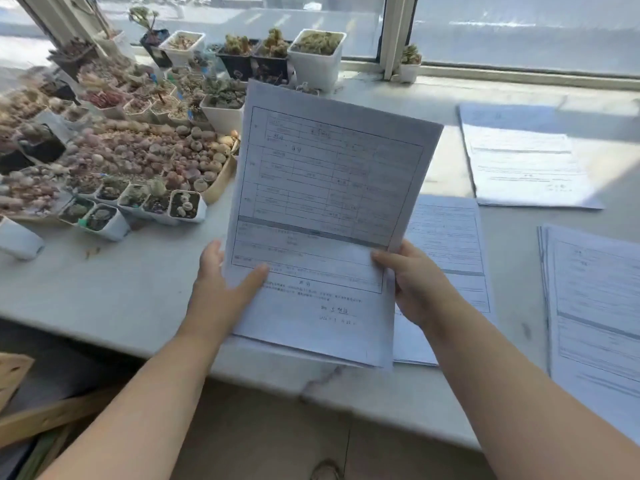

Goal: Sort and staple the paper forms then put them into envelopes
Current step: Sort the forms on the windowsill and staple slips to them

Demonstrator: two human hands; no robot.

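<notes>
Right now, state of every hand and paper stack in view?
left hand: grips held forms, thumb on top
right hand: grips held forms' right edge
held forms: lifted, tilted up
middle stack: flat on counter
far stack: flat
right stack: flat, fanned edges

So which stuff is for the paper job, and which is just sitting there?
For the job:
held forms, gripped by left hand and right hand
three paper piles on the counter

Just sitting there:
potted succulents
window frame
</notes>
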